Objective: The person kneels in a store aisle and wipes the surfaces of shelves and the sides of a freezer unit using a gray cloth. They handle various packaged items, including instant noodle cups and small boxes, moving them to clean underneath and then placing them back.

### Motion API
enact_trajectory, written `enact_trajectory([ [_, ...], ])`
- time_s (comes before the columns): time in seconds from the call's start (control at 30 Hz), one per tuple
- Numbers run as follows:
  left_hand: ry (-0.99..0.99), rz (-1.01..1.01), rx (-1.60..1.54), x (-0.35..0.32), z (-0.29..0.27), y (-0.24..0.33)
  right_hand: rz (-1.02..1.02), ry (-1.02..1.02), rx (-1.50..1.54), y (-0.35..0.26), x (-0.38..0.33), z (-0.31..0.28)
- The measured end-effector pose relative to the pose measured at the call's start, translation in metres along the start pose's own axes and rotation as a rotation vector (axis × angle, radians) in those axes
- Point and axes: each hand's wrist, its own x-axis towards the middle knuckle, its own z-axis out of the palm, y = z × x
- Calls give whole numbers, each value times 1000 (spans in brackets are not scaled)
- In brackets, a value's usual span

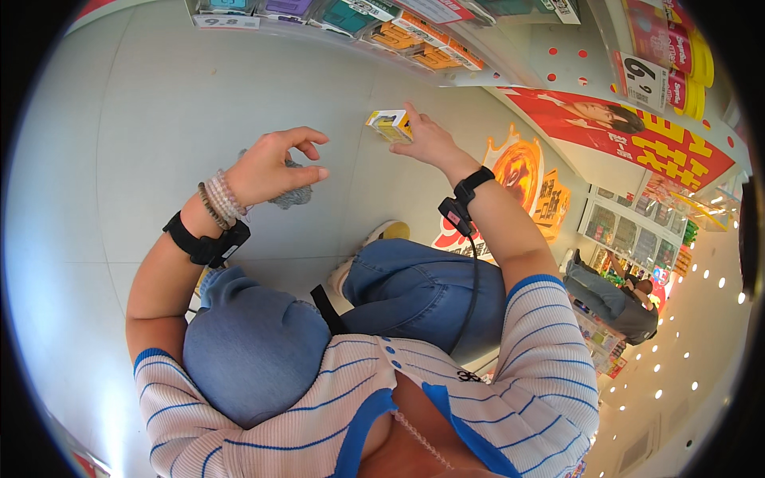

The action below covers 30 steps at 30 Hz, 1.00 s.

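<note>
A small yellow-and-white box (389, 125) with a clear window is gripped by my right hand (430, 142), its fingers and thumb at the box's right end. To the left, my left hand (275, 163) has its index finger and thumb apart. A bunched grey cloth (295, 196) shows below the thumb and behind the knuckles. The lower fingers that curl around it are mostly hidden. Both hands are above the grey tiled floor (183, 95), apart from each other.
Shelves of packaged goods (398, 40) run along the top. A red poster (629, 127) fronts the shelf base at right, with orange stickers (518, 171) beside it. My bent knee (255, 342) is at lower left. Another person (613, 303) is bent over farther off at right.
</note>
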Motion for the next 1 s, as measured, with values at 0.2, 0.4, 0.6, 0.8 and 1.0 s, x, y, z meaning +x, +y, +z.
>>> enact_trajectory([
  [0.2,-19,-43,-34,0,1,1,-51,-61,82,-22,-7,-15],
  [0.4,-28,-95,-35,-1,-3,6,-386,137,307,-51,-112,-154],
  [0.6,-73,-118,-66,0,1,19,-322,986,388,-34,-173,-207],
  [0.8,-42,-111,-47,-5,-1,19,-163,1112,-211,-19,-159,-202],
  [1.0,-65,-97,-85,-1,3,17,-179,1165,-258,-8,-126,-195],
])
